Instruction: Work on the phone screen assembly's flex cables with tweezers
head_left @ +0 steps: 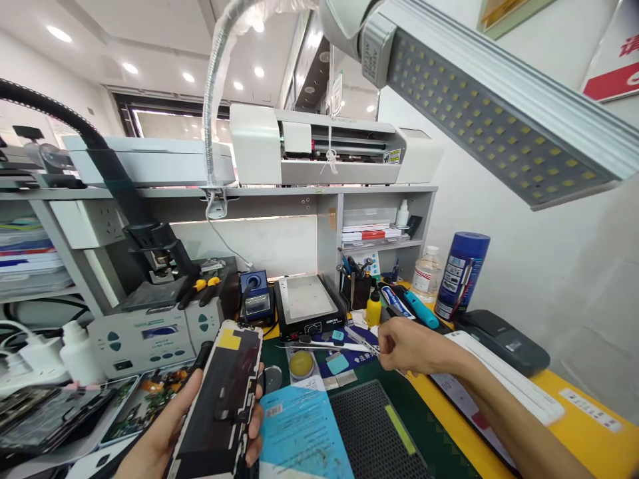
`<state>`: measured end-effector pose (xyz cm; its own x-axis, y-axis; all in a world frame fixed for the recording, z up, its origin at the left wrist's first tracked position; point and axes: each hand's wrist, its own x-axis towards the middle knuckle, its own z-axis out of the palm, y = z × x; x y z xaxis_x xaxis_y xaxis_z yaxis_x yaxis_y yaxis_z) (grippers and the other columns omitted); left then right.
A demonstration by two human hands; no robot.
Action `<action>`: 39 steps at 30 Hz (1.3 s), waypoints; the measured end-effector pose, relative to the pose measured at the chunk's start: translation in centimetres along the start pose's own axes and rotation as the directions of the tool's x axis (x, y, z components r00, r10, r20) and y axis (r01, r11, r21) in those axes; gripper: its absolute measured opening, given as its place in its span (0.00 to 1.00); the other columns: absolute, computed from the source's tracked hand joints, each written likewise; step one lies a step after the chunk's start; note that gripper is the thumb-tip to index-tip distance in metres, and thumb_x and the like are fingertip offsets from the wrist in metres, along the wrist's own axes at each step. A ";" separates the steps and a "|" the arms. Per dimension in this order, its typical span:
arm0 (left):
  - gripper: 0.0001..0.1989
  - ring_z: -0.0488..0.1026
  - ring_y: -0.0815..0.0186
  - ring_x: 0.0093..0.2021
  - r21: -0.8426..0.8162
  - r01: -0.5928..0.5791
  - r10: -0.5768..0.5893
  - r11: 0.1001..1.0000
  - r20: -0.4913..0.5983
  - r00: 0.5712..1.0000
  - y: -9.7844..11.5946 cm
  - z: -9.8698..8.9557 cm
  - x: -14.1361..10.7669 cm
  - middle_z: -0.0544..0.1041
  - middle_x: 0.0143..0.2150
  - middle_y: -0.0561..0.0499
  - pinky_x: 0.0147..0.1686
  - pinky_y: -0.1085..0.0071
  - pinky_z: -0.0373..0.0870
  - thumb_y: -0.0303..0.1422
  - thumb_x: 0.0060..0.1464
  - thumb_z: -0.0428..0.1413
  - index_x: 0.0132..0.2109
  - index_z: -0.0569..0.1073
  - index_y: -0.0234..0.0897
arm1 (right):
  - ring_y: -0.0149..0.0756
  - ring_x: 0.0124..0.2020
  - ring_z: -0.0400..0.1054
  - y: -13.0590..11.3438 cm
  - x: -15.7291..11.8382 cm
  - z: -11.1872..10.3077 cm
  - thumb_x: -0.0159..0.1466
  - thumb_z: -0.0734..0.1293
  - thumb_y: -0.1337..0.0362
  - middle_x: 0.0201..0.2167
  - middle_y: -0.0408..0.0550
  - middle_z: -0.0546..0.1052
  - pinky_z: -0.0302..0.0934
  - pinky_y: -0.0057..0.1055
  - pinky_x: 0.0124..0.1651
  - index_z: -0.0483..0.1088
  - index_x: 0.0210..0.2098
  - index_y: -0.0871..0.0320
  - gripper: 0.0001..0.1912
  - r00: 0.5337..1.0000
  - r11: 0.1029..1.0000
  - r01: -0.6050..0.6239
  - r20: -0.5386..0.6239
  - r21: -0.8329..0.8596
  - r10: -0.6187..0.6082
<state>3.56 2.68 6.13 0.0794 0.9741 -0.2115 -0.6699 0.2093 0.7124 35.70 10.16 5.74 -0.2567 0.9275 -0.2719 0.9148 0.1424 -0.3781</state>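
My left hand (164, 426) is closed around a phone screen (219, 406), held tilted with its dark back side towards me. A yellow sticker sits near its top, and a pale frame runs along its edges. Further right, my right hand (407, 346) pinches at the end of silver tweezers (363, 339) over a dark blue mat (349, 359); its fingertips are partly hidden. Beside the tweezers lie a light blue square piece (337, 363) and a small round tin (301, 364) with yellowish content.
A blue packet (304, 429) and a black perforated pad (374, 426) lie in front. Behind stand a heating plate (307, 299), a blue soldering station (256, 296) and a yellow bottle (373, 307). Overhead hangs an LED lamp (479, 106). Phone parts (44, 419) are at left.
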 end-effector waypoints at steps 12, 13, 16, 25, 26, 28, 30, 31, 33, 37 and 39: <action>0.20 0.72 0.53 0.29 0.014 -0.053 0.054 0.998 -0.047 0.997 0.4 -0.6 -0.5 0.79 0.36 0.39 0.25 0.58 0.71 0.37 0.57 0.53 0.54 0.75 0.32 | 0.33 0.33 0.74 -0.9 2.3 3.0 0.70 0.66 0.62 0.42 0.47 0.76 0.72 0.33 0.35 0.68 0.54 0.60 0.15 0.947 0.915 0.229 -0.294 0.334 -0.129; 0.21 0.72 0.53 0.30 0.019 -0.056 0.056 0.998 -0.037 0.998 0.3 -0.9 -0.4 0.79 0.37 0.38 0.25 0.58 0.72 0.37 0.57 0.53 0.53 0.75 0.31 | 0.34 0.34 0.74 -1.0 2.2 3.0 0.70 0.67 0.62 0.42 0.47 0.76 0.72 0.34 0.36 0.68 0.54 0.60 0.14 0.947 0.914 0.232 -0.291 0.332 -0.135; 0.22 0.71 0.54 0.30 0.013 -0.046 0.046 0.999 -0.003 0.999 0.2 -1.7 0.2 0.79 0.38 0.36 0.26 0.58 0.71 0.38 0.57 0.54 0.55 0.74 0.29 | 0.33 0.32 0.74 -1.3 1.7 2.8 0.70 0.67 0.61 0.38 0.45 0.77 0.72 0.34 0.37 0.71 0.48 0.61 0.11 0.961 0.926 0.211 -0.238 0.312 -0.139; 0.20 0.70 0.57 0.29 -0.033 -0.036 0.039 0.999 0.095 0.995 -0.1 -1.1 -0.2 0.77 0.38 0.38 0.26 0.61 0.67 0.40 0.62 0.51 0.51 0.76 0.29 | 0.31 0.26 0.72 -1.5 0.9 2.3 0.65 0.71 0.64 0.24 0.39 0.75 0.69 0.30 0.31 0.73 0.34 0.62 0.07 0.976 0.913 0.172 -0.193 0.369 -0.106; 0.20 0.69 0.58 0.28 -0.043 -0.029 0.034 0.999 0.130 0.991 -0.2 -0.9 -0.3 0.77 0.38 0.38 0.26 0.62 0.66 0.40 0.63 0.49 0.50 0.76 0.28 | 0.34 0.27 0.73 -1.9 0.6 2.0 0.65 0.71 0.63 0.24 0.41 0.76 0.70 0.32 0.33 0.73 0.35 0.62 0.07 0.968 0.896 0.196 -0.227 0.399 -0.111; 0.22 0.68 0.60 0.28 -0.054 0.022 -0.011 0.998 0.186 0.983 -0.4 -0.8 -0.4 0.76 0.37 0.39 0.25 0.64 0.64 0.42 0.64 0.47 0.48 0.77 0.28 | 0.39 0.32 0.77 -3.0 -0.3 1.5 0.66 0.69 0.58 0.29 0.48 0.80 0.73 0.35 0.38 0.74 0.39 0.61 0.11 0.953 0.843 0.254 -0.270 0.475 -0.135; 0.25 0.67 0.62 0.28 -0.065 0.069 -0.052 0.996 0.235 0.971 -0.6 -0.9 -0.3 0.74 0.35 0.41 0.25 0.67 0.62 0.44 0.65 0.46 0.48 0.77 0.26 | 0.40 0.36 0.78 -4.7 -1.6 1.4 0.66 0.69 0.53 0.33 0.50 0.82 0.74 0.35 0.42 0.74 0.44 0.59 0.16 0.938 0.784 0.321 -0.291 0.531 -0.187; 0.26 0.67 0.62 0.28 -0.061 0.095 -0.076 0.994 0.265 0.961 -0.7 -1.1 -0.3 0.74 0.35 0.41 0.25 0.67 0.62 0.46 0.65 0.46 0.48 0.77 0.26 | 0.38 0.34 0.78 -5.7 -2.3 1.6 0.66 0.69 0.52 0.32 0.48 0.82 0.74 0.32 0.40 0.75 0.44 0.58 0.16 0.926 0.744 0.362 -0.305 0.561 -0.221; 0.28 0.68 0.62 0.28 -0.046 0.132 -0.111 0.990 0.317 0.942 -0.9 -1.3 -0.3 0.74 0.36 0.41 0.25 0.67 0.61 0.48 0.65 0.45 0.48 0.77 0.26 | 0.34 0.28 0.77 -8.2 -3.8 2.3 0.65 0.71 0.56 0.25 0.45 0.81 0.73 0.28 0.34 0.77 0.43 0.56 0.11 0.891 0.570 0.454 -0.335 0.685 -0.307; 0.25 0.69 0.63 0.25 -0.052 0.179 -0.151 0.982 0.338 0.929 -1.3 -1.5 -0.5 0.77 0.32 0.42 0.24 0.67 0.62 0.45 0.65 0.46 0.39 0.80 0.29 | 0.31 0.28 0.77 -13.5 -5.7 4.6 0.63 0.73 0.62 0.31 0.43 0.82 0.73 0.23 0.32 0.79 0.40 0.50 0.05 0.819 0.444 0.558 -0.381 0.701 -0.429; 0.23 0.70 0.64 0.23 -0.079 0.191 -0.156 0.978 0.323 0.933 -1.5 -1.5 -0.6 0.78 0.27 0.46 0.24 0.69 0.63 0.43 0.64 0.48 0.35 0.80 0.31 | 0.31 0.31 0.78 -15.2 -5.9 5.6 0.62 0.73 0.66 0.32 0.41 0.82 0.73 0.21 0.35 0.80 0.39 0.48 0.07 0.745 0.516 0.666 -0.465 0.538 -0.478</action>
<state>3.39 1.62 4.21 0.4172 0.9041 -0.0928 -0.6985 0.3843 0.6036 21.51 0.62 8.15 -0.4834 0.7841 0.3893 0.1329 0.5053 -0.8527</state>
